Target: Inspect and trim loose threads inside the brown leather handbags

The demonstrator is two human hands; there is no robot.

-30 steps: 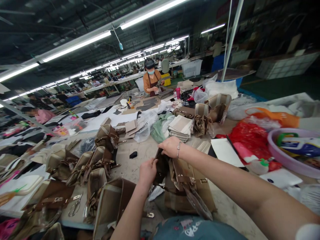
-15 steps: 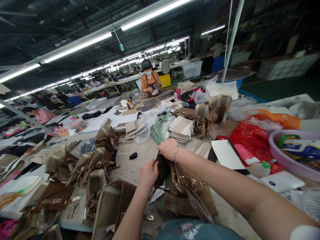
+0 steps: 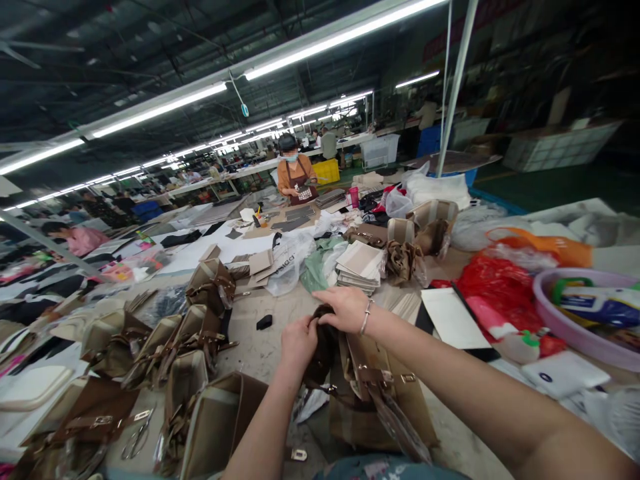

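A brown handbag with a leather strap, gold-coloured metal fittings and a clear plastic-wrapped handle sits on the table before me. Its dark brown part rises on the left side. My left hand pinches the upper edge of that part between thumb and bent fingers. Just to the right, my right hand grips the same edge from above, fingers reaching over it and thumb below. Both hands partly cover the dark part, so its full shape is hidden. White crumpled material lies beside the bag.
Several brown handbags stand at left, with scissors among them. A small black piece lies ahead. Stacked beige panels, a red plastic bag and a purple basin are farther right. A masked co-worker stands across the table.
My right hand has shifted slightly, its fingers now stretched farther over the dark edge, which bunches between both hands. The camera view has tilted a little. The co-worker's hands have moved lower.
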